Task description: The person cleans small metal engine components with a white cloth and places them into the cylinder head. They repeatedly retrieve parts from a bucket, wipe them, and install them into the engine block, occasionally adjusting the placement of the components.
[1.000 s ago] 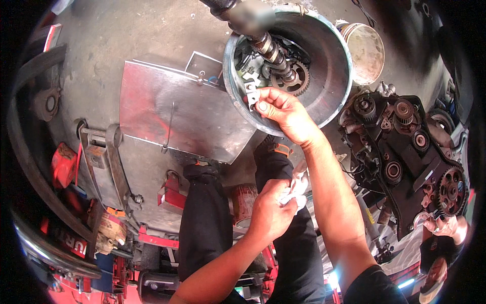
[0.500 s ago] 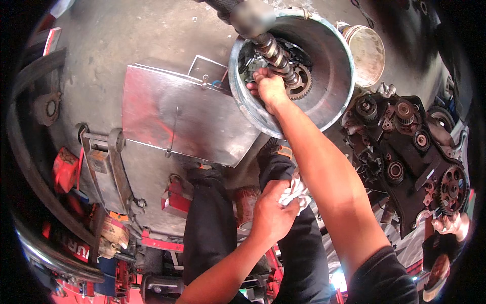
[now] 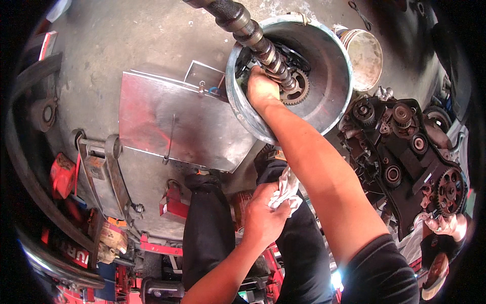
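Head view: my right hand (image 3: 263, 90) had sunk deeper into the bucket (image 3: 326, 66) than half a second before, when some of its bent fingers still showed. A second before, it had pinched a small pale bracket over the near-left rim; now that bracket was out of sight, and my fingers were hidden too, so I could not tell whether they were loose or closed on anything. My left hand (image 3: 262, 215) stayed clenched on a crumpled cloth (image 3: 286, 196), just as in both earlier frames.

The cloth was white and bunched in folds, sticking out past my thumb and fingers above my right thigh. The camshaft (image 3: 248, 33) looked dark and oily, with paler, shinier bands along its lobes; at its lower end sat a toothed gear (image 3: 300, 91) of duller brown metal.

That shaft leaned into the bucket from the upper left, its lower part just right of my right hand; whether they touched I could not make out. The gear lay to the right of my wrist, and dark metal parts (image 3: 293, 54) lay inside the bucket beyond the shaft.
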Action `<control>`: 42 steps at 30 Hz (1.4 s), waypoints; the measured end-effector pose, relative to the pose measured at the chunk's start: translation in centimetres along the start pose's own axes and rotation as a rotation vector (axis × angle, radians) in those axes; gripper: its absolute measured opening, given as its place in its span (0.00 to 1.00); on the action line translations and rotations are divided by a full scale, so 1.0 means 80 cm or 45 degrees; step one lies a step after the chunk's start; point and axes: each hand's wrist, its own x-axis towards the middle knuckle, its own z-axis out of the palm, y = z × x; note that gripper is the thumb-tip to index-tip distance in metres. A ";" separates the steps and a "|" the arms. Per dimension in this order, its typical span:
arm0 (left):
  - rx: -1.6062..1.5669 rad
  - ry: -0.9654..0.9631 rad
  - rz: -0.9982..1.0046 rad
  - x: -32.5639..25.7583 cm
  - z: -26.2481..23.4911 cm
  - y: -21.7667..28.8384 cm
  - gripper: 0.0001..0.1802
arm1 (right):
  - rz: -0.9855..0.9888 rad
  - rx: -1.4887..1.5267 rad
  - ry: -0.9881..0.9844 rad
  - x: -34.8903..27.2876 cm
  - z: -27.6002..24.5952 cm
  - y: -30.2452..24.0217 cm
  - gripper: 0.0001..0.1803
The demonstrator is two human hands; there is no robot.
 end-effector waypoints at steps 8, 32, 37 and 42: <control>0.075 -0.011 0.026 0.000 0.002 -0.009 0.19 | -0.110 0.010 -0.083 -0.008 -0.008 0.002 0.26; -0.192 0.310 0.389 0.031 -0.047 0.017 0.34 | -0.355 0.595 0.218 -0.230 -0.177 -0.002 0.17; -0.104 0.239 0.456 0.034 -0.042 0.014 0.37 | -0.350 0.710 0.112 -0.260 -0.171 0.013 0.18; 0.013 0.184 0.540 0.032 -0.033 0.009 0.38 | -0.323 0.797 0.084 -0.274 -0.161 0.031 0.19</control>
